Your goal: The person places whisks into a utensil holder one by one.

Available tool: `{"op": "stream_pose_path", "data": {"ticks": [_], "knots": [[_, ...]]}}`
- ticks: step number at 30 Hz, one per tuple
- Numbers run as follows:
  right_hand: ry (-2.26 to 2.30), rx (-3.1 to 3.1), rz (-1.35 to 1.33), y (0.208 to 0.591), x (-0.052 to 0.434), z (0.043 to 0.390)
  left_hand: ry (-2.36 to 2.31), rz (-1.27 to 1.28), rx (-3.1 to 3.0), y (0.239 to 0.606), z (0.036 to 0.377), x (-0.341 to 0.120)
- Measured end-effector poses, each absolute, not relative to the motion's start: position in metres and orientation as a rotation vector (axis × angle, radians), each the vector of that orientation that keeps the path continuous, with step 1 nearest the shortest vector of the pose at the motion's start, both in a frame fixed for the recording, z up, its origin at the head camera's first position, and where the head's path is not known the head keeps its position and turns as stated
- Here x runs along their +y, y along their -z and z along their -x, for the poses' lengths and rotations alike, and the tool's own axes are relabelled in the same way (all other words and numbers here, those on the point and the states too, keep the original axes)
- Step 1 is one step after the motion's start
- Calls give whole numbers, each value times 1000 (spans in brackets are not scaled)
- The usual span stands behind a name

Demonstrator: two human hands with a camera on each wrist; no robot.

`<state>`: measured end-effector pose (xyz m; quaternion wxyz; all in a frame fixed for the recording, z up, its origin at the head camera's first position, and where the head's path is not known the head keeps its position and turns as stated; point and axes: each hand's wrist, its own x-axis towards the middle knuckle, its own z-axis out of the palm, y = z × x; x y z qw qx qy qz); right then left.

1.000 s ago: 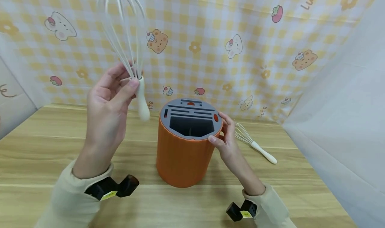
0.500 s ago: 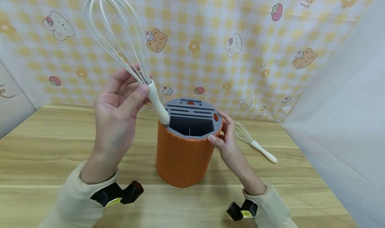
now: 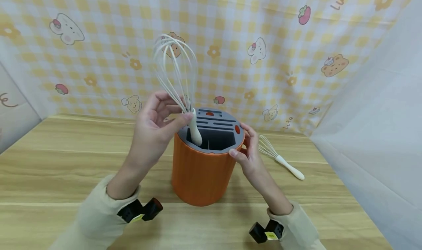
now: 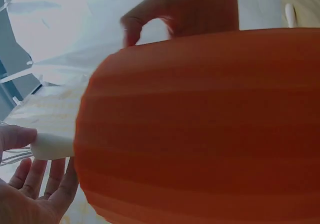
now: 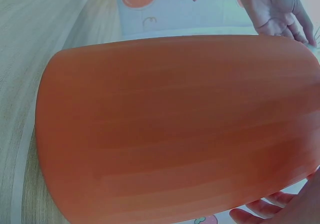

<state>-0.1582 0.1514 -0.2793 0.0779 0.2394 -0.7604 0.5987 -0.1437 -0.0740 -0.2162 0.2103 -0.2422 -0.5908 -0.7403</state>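
My left hand (image 3: pixel 158 127) pinches a cream whisk (image 3: pixel 195 129) near the top of its handle, wire loops upward. The handle's end dips into the large dark opening of an orange utensil holder (image 3: pixel 201 176) with a grey slotted lid (image 3: pixel 217 127). In the left wrist view the whisk handle (image 4: pixel 52 146) runs between thumb and fingers and passes behind the holder's rim. My right hand (image 3: pixel 251 158) grips the holder's right upper side, thumb on the rim and fingers round the back. In the right wrist view its fingertips (image 5: pixel 255 209) show along the orange wall.
A second cream whisk (image 3: pixel 287 165) lies on the wooden table (image 3: pixel 82 158), right of the holder. A yellow checked curtain (image 3: pixel 227 67) hangs behind, and a white sheet (image 3: pixel 372 114) borders the right side.
My left hand has carried the whisk right and down, from left of the holder to over it, the handle's end now in the opening. The right hand and the holder stay in place.
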Motion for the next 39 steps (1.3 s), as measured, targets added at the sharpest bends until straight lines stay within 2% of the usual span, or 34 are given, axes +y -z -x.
{"op": "stream_pose_path", "data": {"ticks": [16,39], "knots": [[-1789,-2296,-706,279,152,158,1945,607,-1905,223,150,-70],[-1756,-2299,-708,278,151,158,1985,596,-1862,215,147,-79]]}}
